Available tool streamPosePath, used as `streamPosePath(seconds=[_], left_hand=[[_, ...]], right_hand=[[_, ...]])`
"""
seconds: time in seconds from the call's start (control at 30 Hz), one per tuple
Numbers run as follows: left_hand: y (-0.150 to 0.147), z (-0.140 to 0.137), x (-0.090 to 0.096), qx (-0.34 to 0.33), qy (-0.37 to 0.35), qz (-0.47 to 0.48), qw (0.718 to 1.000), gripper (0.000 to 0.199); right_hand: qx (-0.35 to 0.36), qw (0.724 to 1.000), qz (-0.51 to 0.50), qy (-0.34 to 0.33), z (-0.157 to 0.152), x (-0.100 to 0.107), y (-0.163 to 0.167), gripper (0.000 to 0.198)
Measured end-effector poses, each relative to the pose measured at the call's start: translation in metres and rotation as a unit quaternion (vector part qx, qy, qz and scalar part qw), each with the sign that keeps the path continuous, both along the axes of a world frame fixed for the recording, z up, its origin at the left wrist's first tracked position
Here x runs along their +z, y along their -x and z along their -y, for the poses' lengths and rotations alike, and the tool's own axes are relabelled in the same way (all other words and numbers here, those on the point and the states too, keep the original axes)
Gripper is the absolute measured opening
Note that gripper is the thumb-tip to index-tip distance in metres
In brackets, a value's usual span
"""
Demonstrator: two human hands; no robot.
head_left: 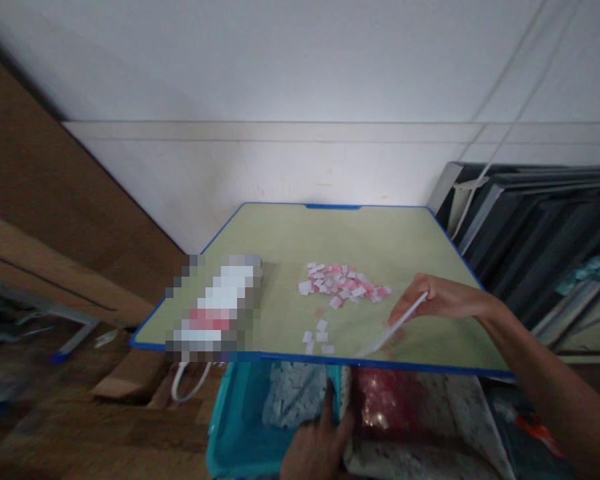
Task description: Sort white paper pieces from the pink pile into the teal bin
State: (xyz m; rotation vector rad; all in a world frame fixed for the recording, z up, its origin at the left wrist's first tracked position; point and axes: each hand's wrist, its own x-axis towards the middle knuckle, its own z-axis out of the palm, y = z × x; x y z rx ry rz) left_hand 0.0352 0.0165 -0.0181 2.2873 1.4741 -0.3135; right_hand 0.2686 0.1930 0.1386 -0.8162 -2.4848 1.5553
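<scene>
My right hand [430, 297] is closed on a thin, flat white card [397, 327], tilted with its lower edge near the front of the folding table [380, 233]. A pile of small white and pink paper-like squares [343, 283] lies on the table left of that hand. Several white squares [322, 337] sit apart near the front edge. Below, my left hand [317, 443] grips the right rim of a teal basin [220, 427], one finger inside the wall. Inside the basin are many whitish pieces [293, 397]; their kind is blurred.
Beside the basin stands a stained pale tray [460, 413] holding shiny red material [383, 400]. A blurred-out white box-like object [230, 287] is on the table's left. Dark panels [535, 233] lean at right; a brown wooden board or cabinet [55, 180] stands at left.
</scene>
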Motion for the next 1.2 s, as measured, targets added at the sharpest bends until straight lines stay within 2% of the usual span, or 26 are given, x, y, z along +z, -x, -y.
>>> streamPosePath(seconds=[0.2,0.3,0.4,0.43,0.47,0.6,0.77,0.87,1.0,1.2], left_hand=[[-0.001,-0.001,0.003,-0.004,0.012,-0.013,1.000,0.083],[0.000,0.000,0.002,0.003,0.004,-0.006,1.000,0.089],[0.000,0.000,0.000,0.001,-0.004,0.003,1.000,0.079],[0.000,0.001,-0.001,0.001,-0.001,-0.001,1.000,0.083],[0.001,0.001,-0.002,0.003,-0.012,0.001,1.000,0.088],[0.001,0.003,-0.002,0.002,-0.017,0.007,1.000,0.082],[0.000,0.001,0.000,0.006,0.008,0.005,1.000,0.080],[-0.001,0.000,0.001,0.003,0.015,0.001,1.000,0.080],[-0.001,-0.001,0.001,0.001,0.014,0.000,1.000,0.086],[0.000,0.000,0.000,-0.005,0.003,-0.008,1.000,0.090]], right_hand=[[-0.010,1.000,0.011,0.014,0.004,0.005,-0.009,0.041],[-0.031,0.999,0.016,0.024,0.008,0.007,-0.014,0.037],[-0.059,0.998,0.019,0.020,0.010,0.003,-0.020,0.032],[-0.066,0.998,0.016,0.013,0.010,0.000,-0.023,0.031],[-0.082,0.997,0.011,0.000,0.010,-0.003,-0.025,0.030],[-0.201,0.978,-0.012,-0.061,0.006,-0.017,-0.037,0.026],[-0.355,0.934,-0.018,-0.026,0.002,-0.034,-0.052,0.028],[-0.401,0.916,-0.026,-0.009,0.002,-0.043,-0.055,0.029],[-0.409,0.912,-0.037,0.004,0.006,-0.047,-0.042,0.030],[-0.351,0.936,-0.030,0.012,0.011,-0.039,-0.016,0.030]])
